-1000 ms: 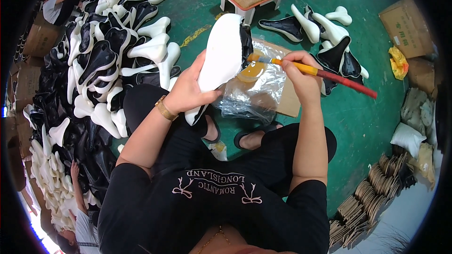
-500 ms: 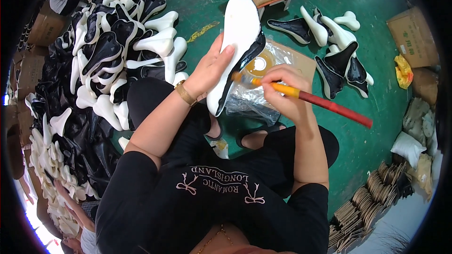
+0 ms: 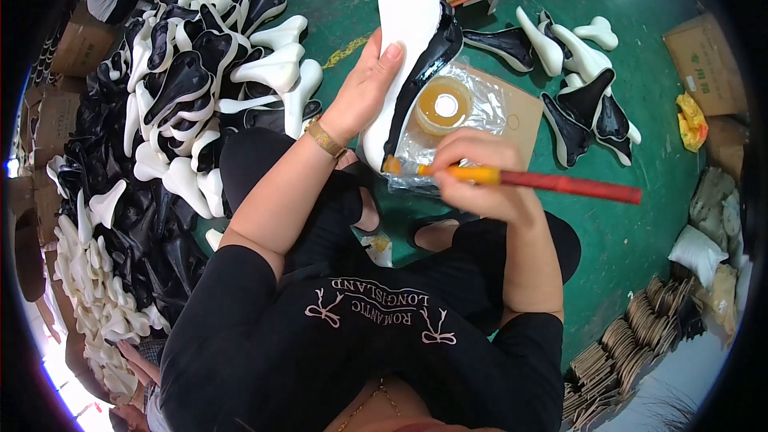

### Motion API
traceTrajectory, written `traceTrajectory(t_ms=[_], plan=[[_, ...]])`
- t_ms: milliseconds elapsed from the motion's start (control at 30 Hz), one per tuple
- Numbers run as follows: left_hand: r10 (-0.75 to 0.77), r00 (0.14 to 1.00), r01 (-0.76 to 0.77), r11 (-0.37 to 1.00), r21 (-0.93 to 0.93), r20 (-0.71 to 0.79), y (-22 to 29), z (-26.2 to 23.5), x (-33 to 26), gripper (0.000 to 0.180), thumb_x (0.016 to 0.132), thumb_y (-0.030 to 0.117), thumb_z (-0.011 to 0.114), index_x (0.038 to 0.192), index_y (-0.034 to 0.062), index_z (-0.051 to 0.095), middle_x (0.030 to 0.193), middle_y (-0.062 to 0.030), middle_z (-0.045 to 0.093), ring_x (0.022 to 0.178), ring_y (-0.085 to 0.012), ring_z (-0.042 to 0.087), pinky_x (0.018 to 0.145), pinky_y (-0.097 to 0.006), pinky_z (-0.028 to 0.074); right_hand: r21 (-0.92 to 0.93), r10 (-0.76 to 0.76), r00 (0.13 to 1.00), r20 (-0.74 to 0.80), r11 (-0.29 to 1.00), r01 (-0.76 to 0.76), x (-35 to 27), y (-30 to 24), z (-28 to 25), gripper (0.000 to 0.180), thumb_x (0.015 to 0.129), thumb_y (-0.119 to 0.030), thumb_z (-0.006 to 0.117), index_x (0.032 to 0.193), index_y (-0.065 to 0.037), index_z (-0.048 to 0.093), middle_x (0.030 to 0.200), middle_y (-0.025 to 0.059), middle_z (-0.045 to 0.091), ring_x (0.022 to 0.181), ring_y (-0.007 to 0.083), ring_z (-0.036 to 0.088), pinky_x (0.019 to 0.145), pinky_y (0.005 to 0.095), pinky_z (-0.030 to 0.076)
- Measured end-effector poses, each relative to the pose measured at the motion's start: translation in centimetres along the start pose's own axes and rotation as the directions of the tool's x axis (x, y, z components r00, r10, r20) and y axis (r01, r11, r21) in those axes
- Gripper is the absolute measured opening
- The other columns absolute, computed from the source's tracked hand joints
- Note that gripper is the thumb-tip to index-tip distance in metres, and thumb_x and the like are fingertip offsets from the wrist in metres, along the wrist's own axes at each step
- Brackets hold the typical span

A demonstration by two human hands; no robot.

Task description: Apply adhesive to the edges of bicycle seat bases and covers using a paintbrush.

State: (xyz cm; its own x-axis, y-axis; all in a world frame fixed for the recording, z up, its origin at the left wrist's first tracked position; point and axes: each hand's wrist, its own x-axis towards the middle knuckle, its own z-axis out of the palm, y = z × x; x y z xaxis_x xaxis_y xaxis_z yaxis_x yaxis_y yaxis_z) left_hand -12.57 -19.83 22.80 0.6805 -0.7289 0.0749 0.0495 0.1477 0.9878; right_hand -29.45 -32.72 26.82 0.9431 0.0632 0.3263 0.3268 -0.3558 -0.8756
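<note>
The fingers of the left hand (image 3: pixel 364 88) are wrapped around the white side of a long saddle-shaped piece (image 3: pixel 408 48), thumb laid along its face, holding it tilted with the narrow end pointing away and the wide end down toward the lap; that angle seems meant to turn the black edge toward the brush. The right hand (image 3: pixel 480 180) is closed around a paintbrush (image 3: pixel 512 178) with a yellow ferrule and a red handle, gripped near the ferrule as one would for fine control, the handle sticking out to the right. Its bristles touch the near end of the piece, where white meets black. Just beyond the right hand, on a sheet of clear plastic over a flat piece of cardboard (image 3: pixel 524 116), stands an open tub of amber glue (image 3: pixel 442 104), close enough to dip into without reaching. A gold bracelet (image 3: pixel 324 138) sits on the left wrist. The person sits low over a green floor (image 3: pixel 640 232), knees in black trousers. To the left lies a big heap of similar black and white pieces (image 3: pixel 200 80), and a smaller group (image 3: pixel 580 80) lies to the far right, apart from the heap. Brown cartons (image 3: pixel 704 52) and stacked bundles of card (image 3: pixel 632 336) line the right edge.
</note>
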Motion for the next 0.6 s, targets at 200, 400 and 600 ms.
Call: traceTrajectory(t_ms=[200, 400, 600], plan=[[0.241, 0.961, -0.27, 0.928, 0.256, 0.137, 2.5, -2.4, -0.3, 0.081, 0.085, 0.031, 0.07, 0.143, 0.0043, 0.021, 0.135, -0.0096, 0.042, 0.122, -0.0177, 0.042, 0.103, -0.033, 0.035, 0.046, 0.249, 0.797, -0.55, 0.962, -0.269, -2.2, 4.9, -4.2, 0.009, 0.076, -0.004, 0.069, 0.084, -0.001, 0.064, 0.08, 0.0053, 0.064, 0.072, 0.0109, 0.061, 0.063, 0.0247, 0.049], [0.184, 0.98, -0.191, 0.978, 0.09, 0.081, 0.9, -7.1, -2.3, 0.038, 0.086, 0.012, 0.064, 0.121, 0.0017, 0.053, 0.126, -0.0119, 0.051, 0.119, -0.0233, 0.048, 0.104, -0.034, 0.037, 0.067, 0.425, 0.726, -0.54, 0.882, -0.467, -1.5, 9.5, -1.8, 0.014, 0.078, -0.012, 0.069, 0.086, -0.001, 0.065, 0.08, 0.0053, 0.065, 0.072, 0.0122, 0.061, 0.065, 0.0243, 0.049], [0.173, 0.972, -0.198, 0.968, 0.154, 0.162, 3.0, -4.1, -6.8, 0.036, 0.086, 0.01, 0.063, 0.12, 0.0015, 0.055, 0.126, -0.0123, 0.051, 0.119, -0.0237, 0.048, 0.104, -0.034, 0.037, 0.091, 0.325, 0.709, -0.626, 0.933, -0.348, -1.3, 7.2, -3.7, 0.008, 0.082, -0.006, 0.066, 0.088, -0.001, 0.062, 0.082, 0.001, 0.061, 0.074, 0.0069, 0.056, 0.065, 0.0207, 0.045]])
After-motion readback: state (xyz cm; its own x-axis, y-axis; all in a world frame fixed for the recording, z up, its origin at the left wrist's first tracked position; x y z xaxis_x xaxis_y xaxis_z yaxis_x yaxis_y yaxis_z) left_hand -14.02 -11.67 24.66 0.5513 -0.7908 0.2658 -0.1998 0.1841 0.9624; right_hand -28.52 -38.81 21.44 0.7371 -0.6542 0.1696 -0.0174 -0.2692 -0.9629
